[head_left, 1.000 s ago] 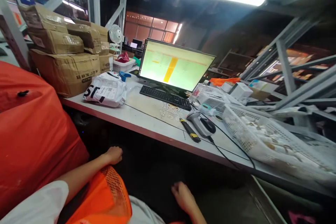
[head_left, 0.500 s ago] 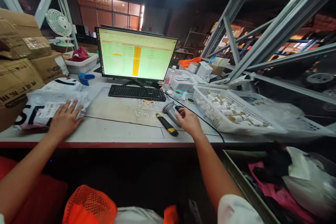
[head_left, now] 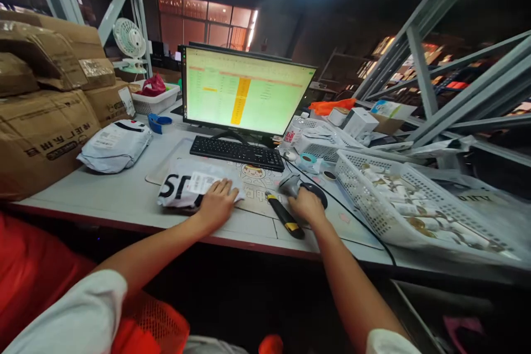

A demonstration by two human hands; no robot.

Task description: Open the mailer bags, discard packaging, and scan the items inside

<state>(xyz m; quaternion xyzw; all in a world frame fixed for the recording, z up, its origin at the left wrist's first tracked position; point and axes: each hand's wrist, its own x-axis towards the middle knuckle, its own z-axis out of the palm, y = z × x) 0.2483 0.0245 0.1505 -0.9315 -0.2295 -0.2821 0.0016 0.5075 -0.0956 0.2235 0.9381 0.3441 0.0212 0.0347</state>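
Note:
My left hand (head_left: 218,204) lies on the right end of a white parcel bag (head_left: 185,187) with black lettering and a shipping label. The bag rests on the desk mat in front of the keyboard (head_left: 236,152). My right hand (head_left: 307,207) is closed over the handle of a grey barcode scanner (head_left: 289,183), whose head sticks out to the left of my fingers. A black mouse (head_left: 318,194) sits just beyond that hand. A yellow-and-black utility knife (head_left: 286,221) lies between my two hands. A second white parcel (head_left: 116,144) stays at the left by the boxes.
A lit monitor (head_left: 244,91) stands behind the keyboard. Cardboard boxes (head_left: 41,133) are stacked at the left. A white basket (head_left: 352,174) of small rolls fills the right side, with its cable running along the desk edge. An orange sack (head_left: 25,271) sits at my lower left.
My left hand has slid one white parcel from the left pile to the mat before the keyboard. My right hand has come up from below the desk and closed on the scanner.

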